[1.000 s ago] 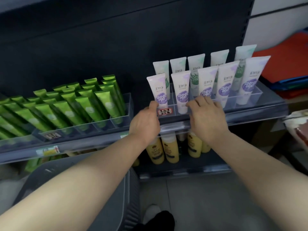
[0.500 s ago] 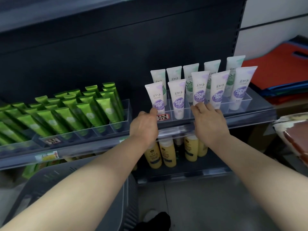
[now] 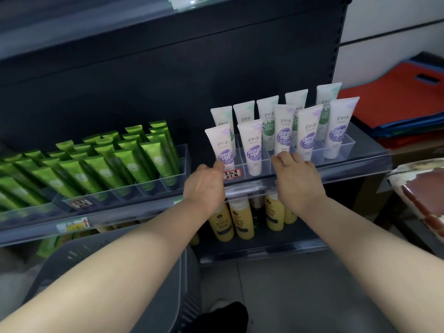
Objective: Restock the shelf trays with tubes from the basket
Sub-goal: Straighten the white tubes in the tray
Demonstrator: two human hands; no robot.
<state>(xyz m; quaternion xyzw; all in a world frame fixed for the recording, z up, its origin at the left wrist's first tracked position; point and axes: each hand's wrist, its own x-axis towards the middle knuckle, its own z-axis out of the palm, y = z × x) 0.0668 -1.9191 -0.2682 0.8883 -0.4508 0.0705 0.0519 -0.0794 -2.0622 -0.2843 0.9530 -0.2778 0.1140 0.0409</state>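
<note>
We look through a single wide-angle camera worn on the head, facing forward and tilted down at a dark shelf unit (image 3: 168, 80). It sits close. Both forearms enter from the bottom corners, and the left hand (image 3: 204, 186) and right hand (image 3: 298, 181) reach the clear tray (image 3: 343, 150) near mid-frame. The grey basket (image 3: 168, 296) and a foot (image 3: 223, 308) lie at the bottom edge, almost directly beneath us.
</note>
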